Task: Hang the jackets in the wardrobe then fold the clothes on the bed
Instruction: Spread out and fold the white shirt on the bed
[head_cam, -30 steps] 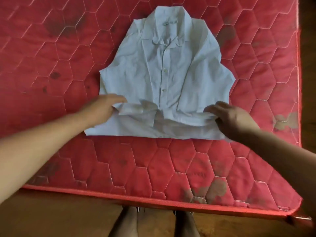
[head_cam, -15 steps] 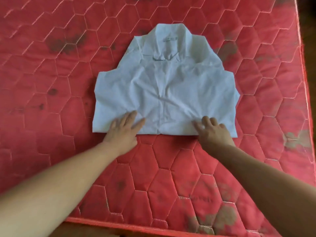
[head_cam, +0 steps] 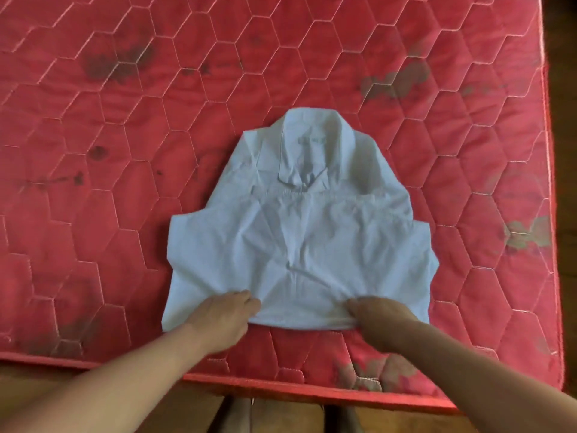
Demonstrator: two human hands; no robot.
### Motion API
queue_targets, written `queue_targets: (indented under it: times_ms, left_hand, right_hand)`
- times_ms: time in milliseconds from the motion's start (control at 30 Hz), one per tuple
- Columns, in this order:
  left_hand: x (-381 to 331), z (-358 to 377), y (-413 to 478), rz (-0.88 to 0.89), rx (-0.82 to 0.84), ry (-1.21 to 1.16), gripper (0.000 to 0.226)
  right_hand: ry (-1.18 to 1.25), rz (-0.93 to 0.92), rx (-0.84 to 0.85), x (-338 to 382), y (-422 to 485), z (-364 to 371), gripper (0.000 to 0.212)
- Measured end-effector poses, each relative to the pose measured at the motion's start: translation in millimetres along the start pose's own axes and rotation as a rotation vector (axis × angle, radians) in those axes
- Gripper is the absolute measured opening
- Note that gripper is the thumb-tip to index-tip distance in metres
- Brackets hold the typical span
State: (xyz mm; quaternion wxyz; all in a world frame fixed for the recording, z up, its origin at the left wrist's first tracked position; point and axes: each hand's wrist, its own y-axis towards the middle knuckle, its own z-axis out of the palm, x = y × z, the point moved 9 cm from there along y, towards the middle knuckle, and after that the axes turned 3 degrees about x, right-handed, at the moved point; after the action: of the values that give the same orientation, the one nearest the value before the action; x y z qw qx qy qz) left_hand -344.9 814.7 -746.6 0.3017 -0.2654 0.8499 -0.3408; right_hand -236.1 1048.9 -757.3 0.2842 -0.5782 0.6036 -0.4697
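A white collared shirt [head_cam: 299, 232] lies on the red quilted mattress [head_cam: 125, 151], collar pointing away from me, its lower part folded up over the front. My left hand [head_cam: 224, 317] grips the near folded edge at its left side, fingers tucked under the cloth. My right hand [head_cam: 377, 320] grips the same edge at its right side, fingers curled into the fabric. The cloth wrinkles between the two hands.
The mattress's near edge [head_cam: 281, 389] runs just below my wrists, with wooden floor [head_cam: 93, 410] beyond it. Its right edge [head_cam: 549, 214] is close to the shirt. Dark and pale stains mark the cover.
The shirt's bottom part has been folded up over the buttons. My hands went from pressing flat on the near edge to gripping it, and the view shifted back toward the mattress edge.
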Motion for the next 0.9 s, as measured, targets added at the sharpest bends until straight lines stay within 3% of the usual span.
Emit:
queue_targets:
  times_ms: [100, 167, 233, 300, 333, 400, 467, 533, 633, 900]
  left_hand:
    - [-20, 51, -28, 0.077, 0.135, -0.068, 0.026]
    - [-14, 48, -37, 0.032, 0.054, -0.13, 0.047]
    - [4, 13, -39, -0.039, -0.223, -0.131, 0.055]
    - [33, -31, -38, -0.184, -0.507, -0.042, 0.051]
    - [52, -50, -35, -0.29, -0.558, -0.025, 0.054]
    - [93, -76, -23, -0.476, -0.51, -0.102, 0.068]
    - [126, -89, -10, -0.551, -0.38, -0.211, 0.064]
    - [142, -91, -1, -0.513, -0.272, -0.318, 0.044]
    - [146, -87, -5, -0.477, -0.216, -0.359, 0.023]
    - [144, -147, -23, -0.21, -0.55, -0.407, 0.014]
  right_hand:
    - [-0.043, -0.046, 0.182, 19, -20, 48, 0.04]
    - [-0.008, -0.018, 0.179, 15, -22, 45, 0.042]
    - [0.07, 0.024, 0.004, 2, -20, 13, 0.045]
    - [0.126, 0.078, -0.373, -18, -23, -42, 0.039]
    - [0.118, 0.127, -0.544, -30, -27, -67, 0.039]
    - [0.085, 0.284, -0.68, -58, -34, -97, 0.048]
    - [0.049, 0.422, -0.582, -84, -30, -105, 0.049]
    - [0.052, 0.455, -0.465, -102, -22, -102, 0.034]
    - [0.308, 0.316, -0.357, -110, -14, -91, 0.013]
    - [0.318, 0.073, -0.828, -119, -56, -142, 0.012]
